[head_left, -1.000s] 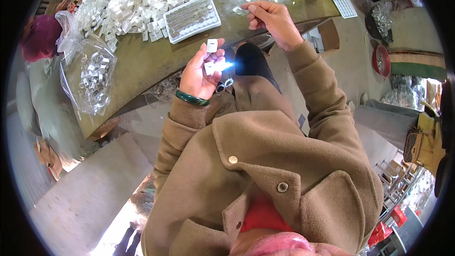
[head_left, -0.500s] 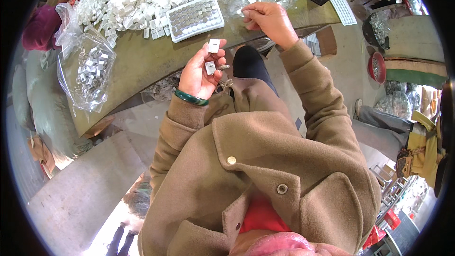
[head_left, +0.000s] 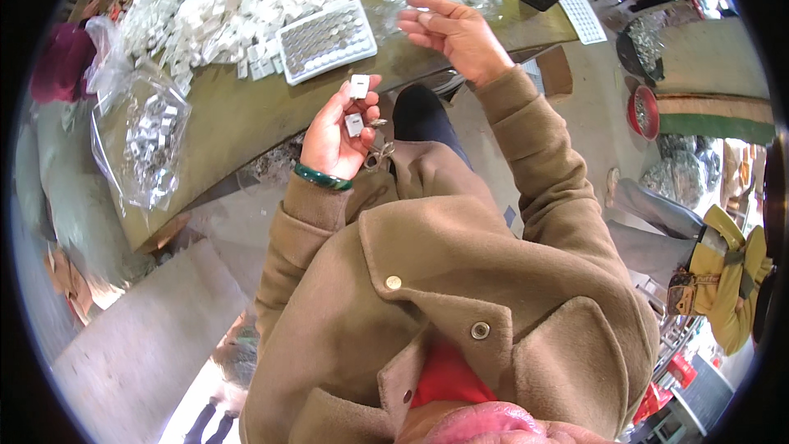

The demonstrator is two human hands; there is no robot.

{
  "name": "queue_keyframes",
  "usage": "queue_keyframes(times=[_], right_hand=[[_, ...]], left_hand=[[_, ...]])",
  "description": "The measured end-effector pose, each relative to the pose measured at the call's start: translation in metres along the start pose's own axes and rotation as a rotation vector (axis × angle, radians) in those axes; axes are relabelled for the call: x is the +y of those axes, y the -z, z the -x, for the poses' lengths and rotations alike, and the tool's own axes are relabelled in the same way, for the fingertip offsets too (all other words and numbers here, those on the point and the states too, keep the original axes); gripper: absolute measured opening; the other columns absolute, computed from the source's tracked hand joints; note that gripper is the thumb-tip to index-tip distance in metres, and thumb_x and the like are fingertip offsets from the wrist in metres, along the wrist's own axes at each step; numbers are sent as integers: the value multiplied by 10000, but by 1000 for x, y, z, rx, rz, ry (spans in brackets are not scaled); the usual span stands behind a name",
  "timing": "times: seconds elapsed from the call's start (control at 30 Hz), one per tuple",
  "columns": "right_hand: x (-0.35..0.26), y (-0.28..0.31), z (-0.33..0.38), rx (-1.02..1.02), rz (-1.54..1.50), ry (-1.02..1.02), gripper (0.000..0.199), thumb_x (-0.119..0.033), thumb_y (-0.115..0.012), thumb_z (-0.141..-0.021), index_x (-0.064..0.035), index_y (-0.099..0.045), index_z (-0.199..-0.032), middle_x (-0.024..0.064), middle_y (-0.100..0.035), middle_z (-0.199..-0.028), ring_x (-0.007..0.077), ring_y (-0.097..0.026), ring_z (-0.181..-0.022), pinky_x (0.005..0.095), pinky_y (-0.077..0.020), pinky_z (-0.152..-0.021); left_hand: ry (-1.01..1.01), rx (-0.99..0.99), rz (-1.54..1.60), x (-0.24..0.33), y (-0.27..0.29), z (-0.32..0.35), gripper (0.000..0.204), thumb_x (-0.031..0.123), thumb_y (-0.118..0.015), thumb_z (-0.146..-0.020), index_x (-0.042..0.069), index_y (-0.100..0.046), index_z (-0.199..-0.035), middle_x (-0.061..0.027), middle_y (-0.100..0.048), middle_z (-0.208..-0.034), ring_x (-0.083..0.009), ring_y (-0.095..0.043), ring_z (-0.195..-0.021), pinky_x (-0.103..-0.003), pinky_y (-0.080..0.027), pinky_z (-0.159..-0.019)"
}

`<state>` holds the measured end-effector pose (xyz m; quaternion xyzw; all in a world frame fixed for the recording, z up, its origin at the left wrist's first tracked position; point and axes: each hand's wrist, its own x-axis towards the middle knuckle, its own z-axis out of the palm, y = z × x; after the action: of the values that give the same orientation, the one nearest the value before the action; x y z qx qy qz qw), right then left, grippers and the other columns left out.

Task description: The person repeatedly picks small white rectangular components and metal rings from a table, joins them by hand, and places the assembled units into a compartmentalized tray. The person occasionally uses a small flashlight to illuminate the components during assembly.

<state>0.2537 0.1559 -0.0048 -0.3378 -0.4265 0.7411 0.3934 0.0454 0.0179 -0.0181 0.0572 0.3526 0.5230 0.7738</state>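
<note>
Now the glow at the left hand [head_left: 332, 141] is gone; it grips two white pieces [head_left: 359, 87]; the right hand [head_left: 462, 34] loosens, its hold unclear.

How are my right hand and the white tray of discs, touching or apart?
Apart. The head view shows a strip of tabletop between the right hand and the white tray.

Upper white block [head_left: 359, 86], dark-marked | lower white block [head_left: 353, 125], apart | in left hand [head_left: 332, 133]
</note>
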Motion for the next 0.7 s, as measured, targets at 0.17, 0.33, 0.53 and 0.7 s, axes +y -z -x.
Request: queue_keyframes(times=[0.17,0.33,0.53,0.7], right_hand=[[8,-32,15,-19,-118,95,288,4,-569,-906,39,-618,-1187,164,-678,-1093,227,-658,-1022,343,-541,-901],[13,-59,20,78,416,549,295,62,-551,-891,-26,-654,-1153,103,-721,-1017,179,-694,-931,403,-465,-1008],[11,-56,29,14,856,912,474,66,-604,-776,-91,-626,-1222,146,-627,-1234,338,-619,-1091,429,-467,-1007],[8,-69,31,-81,686,657,413,75,-574,-847,-47,-605,-1240,146,-560,-1348,297,-631,-1112,366,-530,-902]], left_hand=[[9,-165,177,-1,-6,-11,408,323,-465,-1029,81,-486,-1357,-65,-539,-1377,-75,-546,-802,-197,-439,-546],[-115,-207,197,-3,-41,-18,398,303,-436,-1040,74,-488,-1361,-60,-500,-1422,-71,-580,-811,-214,-518,-599],[-146,-248,85,-1,-49,-9,371,297,-484,-1026,49,-539,-1297,-48,-612,-1261,-63,-592,-916,-202,-517,-692],[-210,49,16,12,-42,0,339,300,-529,-1006,52,-572,-1234,-36,-655,-1158,-26,-567,-776,-182,-480,-581]])
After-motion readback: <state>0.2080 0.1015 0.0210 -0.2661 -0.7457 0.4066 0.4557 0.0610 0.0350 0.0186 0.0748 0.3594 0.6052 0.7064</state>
